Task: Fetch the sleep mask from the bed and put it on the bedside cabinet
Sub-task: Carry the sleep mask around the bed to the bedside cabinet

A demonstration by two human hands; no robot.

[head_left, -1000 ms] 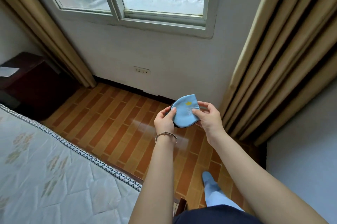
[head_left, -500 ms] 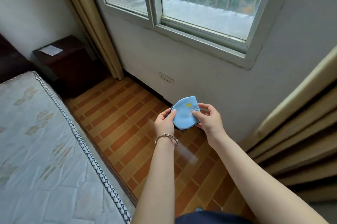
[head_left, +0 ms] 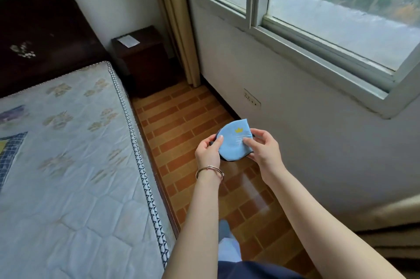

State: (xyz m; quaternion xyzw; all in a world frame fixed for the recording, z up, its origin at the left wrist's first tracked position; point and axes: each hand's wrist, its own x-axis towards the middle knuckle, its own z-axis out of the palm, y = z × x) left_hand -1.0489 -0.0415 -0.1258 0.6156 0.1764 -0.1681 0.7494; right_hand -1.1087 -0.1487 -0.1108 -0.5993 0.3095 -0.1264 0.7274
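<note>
I hold a light blue sleep mask [head_left: 234, 142], folded, with a small yellow mark and a dark edge, above the floor in front of me. My left hand [head_left: 208, 151], with a bracelet on the wrist, pinches its left side. My right hand [head_left: 261, 148] pinches its right side. The dark wooden bedside cabinet [head_left: 143, 60] stands far ahead at the head of the bed [head_left: 68, 153], beside the curtain. A white slip of paper [head_left: 128, 40] lies on the cabinet's top.
A narrow strip of brick-patterned floor [head_left: 181, 124] runs between the bed on the left and the white wall with a socket [head_left: 251, 98] and a window [head_left: 318, 5] on the right. A beige curtain [head_left: 177, 24] hangs next to the cabinet. A dark headboard [head_left: 41, 35] backs the bed.
The view has swung left, bringing the cabinet, headboard and more of the bed into sight. Both hands keep the same hold on the mask.
</note>
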